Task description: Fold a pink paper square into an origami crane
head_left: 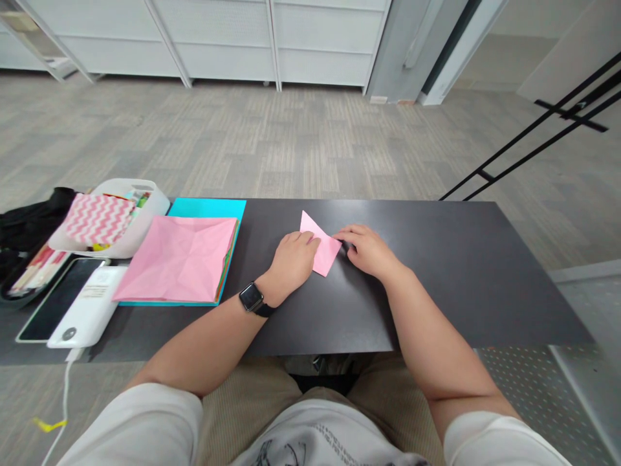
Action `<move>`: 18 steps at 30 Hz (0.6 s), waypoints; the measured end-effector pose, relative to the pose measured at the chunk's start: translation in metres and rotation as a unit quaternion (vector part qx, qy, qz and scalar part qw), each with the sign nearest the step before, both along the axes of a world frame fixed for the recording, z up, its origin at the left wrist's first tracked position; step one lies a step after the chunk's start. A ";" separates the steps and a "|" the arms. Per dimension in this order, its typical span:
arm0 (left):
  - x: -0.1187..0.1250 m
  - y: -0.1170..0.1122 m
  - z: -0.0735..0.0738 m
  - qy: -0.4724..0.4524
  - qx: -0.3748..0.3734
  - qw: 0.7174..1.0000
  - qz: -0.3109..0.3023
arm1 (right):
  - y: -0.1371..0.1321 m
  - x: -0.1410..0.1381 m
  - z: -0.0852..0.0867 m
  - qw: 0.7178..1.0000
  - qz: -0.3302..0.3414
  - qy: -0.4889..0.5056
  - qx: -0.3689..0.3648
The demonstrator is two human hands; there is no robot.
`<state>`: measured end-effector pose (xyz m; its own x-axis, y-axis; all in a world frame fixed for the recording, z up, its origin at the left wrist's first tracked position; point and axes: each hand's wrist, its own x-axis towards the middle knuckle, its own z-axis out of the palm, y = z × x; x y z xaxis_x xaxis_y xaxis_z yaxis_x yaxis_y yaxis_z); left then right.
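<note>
A small piece of pink origami paper, folded into a pointed shape, lies on the dark table in front of me. One point rises at its top left and another sticks out to the right. My left hand, with a black watch on the wrist, holds the paper down from the left, its curled fingers covering part of it. At the right corner, my right hand has its index finger and thumb closed in on the paper's tip. The folds under my left fingers are hidden.
To the left, a large creased pink sheet tops a stack of paper on a blue folder. Beyond are a white basket, a white power bank with a cable, a phone and a black bag. The dark table extends right.
</note>
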<state>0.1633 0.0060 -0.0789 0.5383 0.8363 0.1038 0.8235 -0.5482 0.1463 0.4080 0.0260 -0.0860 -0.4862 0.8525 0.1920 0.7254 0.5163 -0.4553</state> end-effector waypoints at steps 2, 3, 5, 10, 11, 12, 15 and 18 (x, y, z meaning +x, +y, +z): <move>0.001 -0.001 -0.001 -0.017 -0.001 1.000 -0.010 | 0.002 0.003 -0.002 1.000 -0.001 -0.018 -0.006; 0.002 -0.002 -0.001 -0.026 -0.004 1.000 -0.014 | 0.002 0.004 -0.002 1.000 0.003 -0.022 -0.009; 0.003 -0.003 -0.003 -0.040 -0.013 0.999 -0.018 | 0.003 0.005 -0.001 1.000 0.011 -0.022 -0.015; 0.002 0.002 -0.008 -0.053 -0.025 0.998 -0.026 | 0.003 0.005 0.002 0.999 0.026 0.000 -0.025; 0.001 0.003 -0.010 -0.053 -0.027 0.998 -0.029 | 0.003 0.005 0.003 0.999 0.027 0.004 -0.023; 0.001 0.004 -0.011 -0.052 -0.027 0.998 -0.033 | 0.003 0.005 0.003 0.999 0.024 0.003 -0.021; 0.000 0.006 -0.014 -0.041 -0.018 0.998 -0.040 | 0.002 0.004 0.004 1.000 0.018 0.000 -0.024; 0.000 0.005 -0.014 -0.033 0.004 0.999 -0.037 | 0.001 0.002 0.005 0.998 0.022 0.046 -0.046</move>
<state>0.1632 0.0111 -0.0929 0.5897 0.7940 0.1476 0.7701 -0.6079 0.1936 0.4103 0.0272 -0.0813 -0.5070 0.8470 0.1598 0.6563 0.4995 -0.5655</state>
